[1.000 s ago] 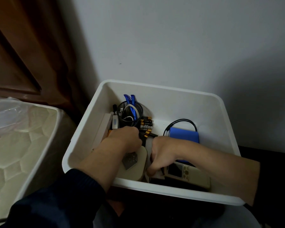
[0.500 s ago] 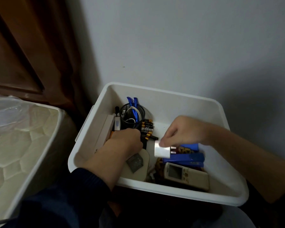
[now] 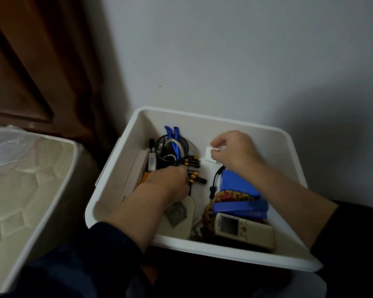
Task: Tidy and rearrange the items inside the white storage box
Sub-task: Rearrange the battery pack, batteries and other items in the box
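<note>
The white storage box (image 3: 222, 118) stands against the wall. My right hand (image 3: 235, 151) pinches a small white block (image 3: 210, 154) near the box's far wall. My left hand (image 3: 168, 181) is down in the box beside a stack of black and gold batteries (image 3: 193, 164); its fingertips are hidden. A black mesh cup (image 3: 172, 151) with blue and white items stands at the far left. At the near right lie a blue flat case (image 3: 237, 181), a blue stapler (image 3: 239, 208), a woven coaster (image 3: 230, 195) and a cream remote control (image 3: 243, 230).
A beige oval pad (image 3: 181, 220) with a grey patch lies under my left forearm. A flat cream box (image 3: 136, 171) leans on the left wall. A black cable (image 3: 214, 179) loops by the blue case. A quilted mattress (image 3: 26, 190) is to the left, dark wood panelling (image 3: 30, 61) behind it.
My right hand lifted the white block from the near middle of the box and carried it toward the far wall. My left hand stayed by the batteries.
</note>
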The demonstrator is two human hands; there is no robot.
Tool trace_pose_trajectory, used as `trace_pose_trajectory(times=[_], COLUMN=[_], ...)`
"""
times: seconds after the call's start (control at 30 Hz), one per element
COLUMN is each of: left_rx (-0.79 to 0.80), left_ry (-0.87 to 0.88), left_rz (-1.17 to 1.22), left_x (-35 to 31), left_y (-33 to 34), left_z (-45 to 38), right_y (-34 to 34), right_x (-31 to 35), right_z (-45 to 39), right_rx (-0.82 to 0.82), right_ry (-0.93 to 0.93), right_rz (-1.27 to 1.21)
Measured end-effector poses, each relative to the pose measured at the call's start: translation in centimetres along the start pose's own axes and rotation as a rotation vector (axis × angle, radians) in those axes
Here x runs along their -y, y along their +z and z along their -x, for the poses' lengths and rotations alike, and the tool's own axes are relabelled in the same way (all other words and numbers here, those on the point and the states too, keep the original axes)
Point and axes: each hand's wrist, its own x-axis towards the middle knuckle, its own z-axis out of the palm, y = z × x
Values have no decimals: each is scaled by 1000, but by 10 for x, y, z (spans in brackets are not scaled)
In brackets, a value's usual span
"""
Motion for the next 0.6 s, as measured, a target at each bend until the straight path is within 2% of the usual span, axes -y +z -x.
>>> trace_pose_trajectory(times=[0.33, 0.47, 0.6], left_rx=[32, 66, 67], left_ry=[54, 42, 37], left_rz=[9, 17, 18], left_x=[0, 1, 2], left_y=[2, 3, 5], left_z=[-4, -5, -5], right_y=[25, 31, 37], right_x=[-2, 5, 4], right_z=[-5, -6, -2], right_rx=[107, 192, 186], right_ry=[-461, -529, -580], right_rz=[523, 738, 780])
